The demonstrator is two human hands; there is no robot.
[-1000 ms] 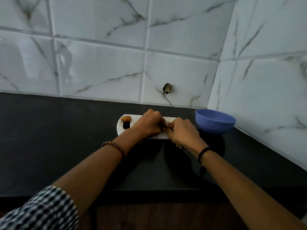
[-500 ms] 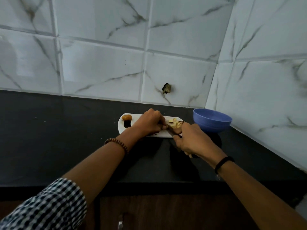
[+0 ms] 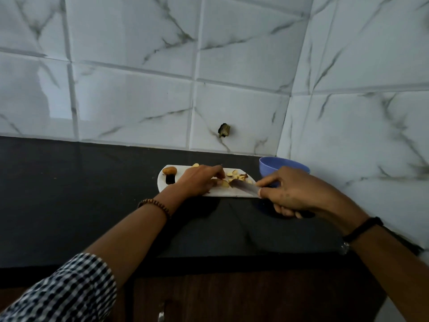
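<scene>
A white cutting board (image 3: pixel 162 185) lies on the black counter near the wall. Several pale cut pieces (image 3: pixel 235 176) with brown skin are spread on its right half. A small whole brown piece (image 3: pixel 169 170) sits at the board's left end beside the handle hole. My left hand (image 3: pixel 199 181) rests on the board, its fingertips on a piece next to the blade. My right hand (image 3: pixel 293 192) grips the handle of a knife (image 3: pixel 245 186), whose blade slants leftward onto the board among the pieces.
A blue bowl (image 3: pixel 269 166) stands just right of the board, partly behind my right hand, close to the corner of the marble-tiled walls. A dark hole (image 3: pixel 224 130) marks the back wall tile. The counter's front edge (image 3: pixel 209 261) runs above brown cabinet fronts.
My right hand has drawn back to the right and toward me with the knife, uncovering the blade and the cut pieces. My left hand stays on the board, fingers now stretched flatter.
</scene>
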